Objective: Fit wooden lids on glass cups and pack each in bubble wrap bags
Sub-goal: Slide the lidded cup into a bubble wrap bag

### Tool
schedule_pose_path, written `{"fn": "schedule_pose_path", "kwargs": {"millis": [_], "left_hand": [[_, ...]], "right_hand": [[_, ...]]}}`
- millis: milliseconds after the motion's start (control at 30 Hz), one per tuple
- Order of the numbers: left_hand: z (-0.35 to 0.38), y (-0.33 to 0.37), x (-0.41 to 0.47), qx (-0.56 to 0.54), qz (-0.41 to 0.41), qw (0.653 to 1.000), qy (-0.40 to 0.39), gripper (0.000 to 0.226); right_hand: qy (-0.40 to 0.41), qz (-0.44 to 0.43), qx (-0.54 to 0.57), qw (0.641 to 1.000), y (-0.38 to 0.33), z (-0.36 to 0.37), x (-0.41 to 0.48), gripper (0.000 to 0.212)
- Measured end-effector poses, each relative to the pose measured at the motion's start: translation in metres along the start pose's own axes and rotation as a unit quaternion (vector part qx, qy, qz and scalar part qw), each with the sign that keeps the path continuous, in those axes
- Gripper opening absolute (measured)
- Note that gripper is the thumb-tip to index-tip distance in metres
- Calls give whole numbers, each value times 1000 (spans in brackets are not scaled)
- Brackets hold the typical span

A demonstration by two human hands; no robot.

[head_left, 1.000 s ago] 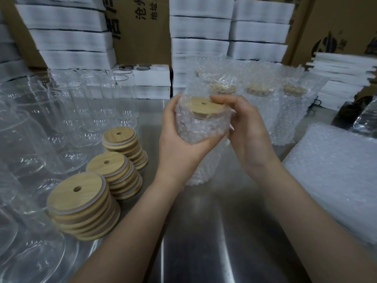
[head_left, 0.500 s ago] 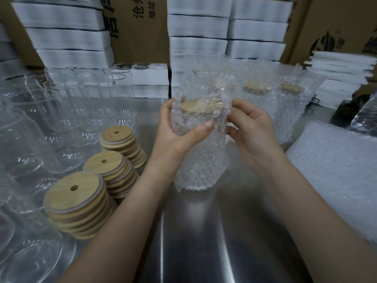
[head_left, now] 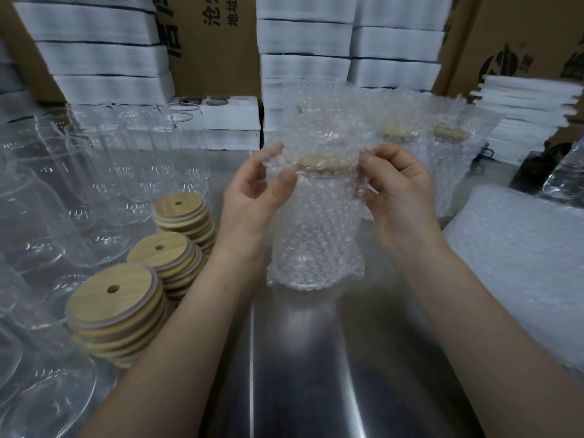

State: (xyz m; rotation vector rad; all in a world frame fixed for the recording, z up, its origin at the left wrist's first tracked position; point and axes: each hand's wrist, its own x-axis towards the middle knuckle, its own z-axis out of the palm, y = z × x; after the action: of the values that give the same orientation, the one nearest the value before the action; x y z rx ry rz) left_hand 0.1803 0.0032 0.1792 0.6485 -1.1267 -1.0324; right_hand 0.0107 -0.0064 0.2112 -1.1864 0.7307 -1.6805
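Observation:
A glass cup with a wooden lid [head_left: 320,161] stands inside a bubble wrap bag [head_left: 316,235] on the steel table [head_left: 303,358]. My left hand [head_left: 252,197] pinches the bag's upper left edge beside the lid. My right hand [head_left: 395,191] pinches the upper right edge. The bag's mouth rises above the lid. Three stacks of wooden lids [head_left: 117,308] with centre holes sit at the left. Bare glass cups [head_left: 104,172] crowd the far left.
Several packed cups in bubble bags [head_left: 442,159] stand behind at the right. A pile of flat bubble wrap bags [head_left: 518,263] lies at the right. White foam trays [head_left: 104,58] and cardboard boxes [head_left: 521,39] line the back.
The bag has been pulled up over the lid and the cup now stands lower on the table. Both hands moved from the cup's sides to the bag's top edges.

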Motion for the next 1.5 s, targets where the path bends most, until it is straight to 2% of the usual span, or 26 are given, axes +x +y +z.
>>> {"fn": "schedule_pose_path", "kwargs": {"millis": [100, 167, 267, 333, 467, 567, 733, 900, 1033, 1100, 1167, 1267, 1400, 1500], "left_hand": [[-1, -7, -6, 56, -95, 986, -127, 111], [-4, -9, -7, 124, -150, 963, -186, 123], [-9, -5, -4, 235, -210, 910, -271, 123], [-10, -4, -3, 278, -227, 883, -303, 114], [-10, -3, -1, 314, -229, 869, -304, 108], [-14, -5, 1, 346, -223, 865, -288, 100], [-20, -14, 2, 367, -194, 880, -233, 74], [-22, -18, 4, 384, -169, 883, -209, 60], [-18, -10, 4, 377, -166, 888, -206, 75], [-16, -2, 4, 304, -172, 915, -205, 90], [-11, 7, 4, 217, -135, 952, -167, 95], [-2, 15, 3, 98, -53, 991, -69, 72], [8, 17, 0, 55, 20, 998, 15, 38], [13, 21, -1, 51, 38, 996, 69, 13]], "right_hand": [[23, -7, -5, 1000, 0, -1, 0, 20], [44, -10, -8, 999, 0, -3, 1, 19], [78, -8, -7, 997, 1, -5, 3, 18], [88, -9, -11, 996, 1, -7, 4, 19], [91, -15, -27, 995, 2, -7, 4, 17], [89, -21, -34, 995, 2, -6, 3, 14], [82, -27, -39, 996, 2, -5, 3, 14], [68, -36, -47, 996, 1, -5, 3, 14], [67, -45, -55, 995, 1, -5, 3, 15], [76, -49, -62, 994, 0, -4, 3, 14], [84, -56, -72, 992, 0, -4, 3, 15], [84, -67, -90, 990, 0, -3, 3, 17], [67, -81, -108, 989, 0, -3, 2, 9], [41, -92, -120, 988, -1, -3, 1, 15]]}}
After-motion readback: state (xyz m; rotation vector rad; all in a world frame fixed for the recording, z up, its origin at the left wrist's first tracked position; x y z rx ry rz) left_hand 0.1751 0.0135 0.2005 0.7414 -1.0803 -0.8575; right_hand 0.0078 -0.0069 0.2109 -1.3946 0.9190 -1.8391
